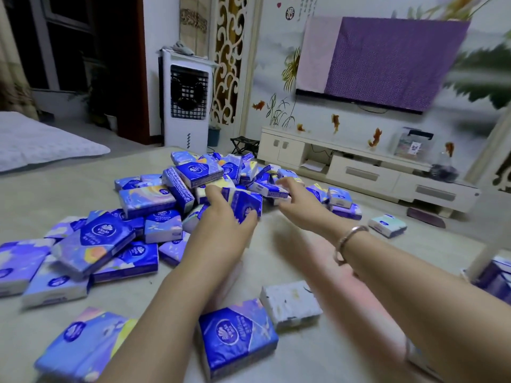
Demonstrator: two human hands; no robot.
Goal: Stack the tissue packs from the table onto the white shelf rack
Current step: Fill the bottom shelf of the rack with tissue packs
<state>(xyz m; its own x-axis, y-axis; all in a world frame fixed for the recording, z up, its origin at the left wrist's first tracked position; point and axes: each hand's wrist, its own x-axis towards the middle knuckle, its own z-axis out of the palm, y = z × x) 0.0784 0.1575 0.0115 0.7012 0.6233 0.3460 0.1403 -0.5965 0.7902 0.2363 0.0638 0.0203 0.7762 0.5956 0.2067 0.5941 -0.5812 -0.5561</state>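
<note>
A big loose pile of blue and purple tissue packs covers the beige table. My left hand reaches into the pile's middle and is shut on a dark blue tissue pack, thumb below it and fingers over it. My right hand, blurred, stretches out beside it, its fingers spread around the end of a white and blue pack; no firm grip shows. The white shelf rack shows only as a slanted post at the right edge, with packs stacked beside it.
Single packs lie near me: a dark blue one, a pale one and one at the front left. Another pack lies far right. Beyond the table stand a white cooler fan and a low TV cabinet.
</note>
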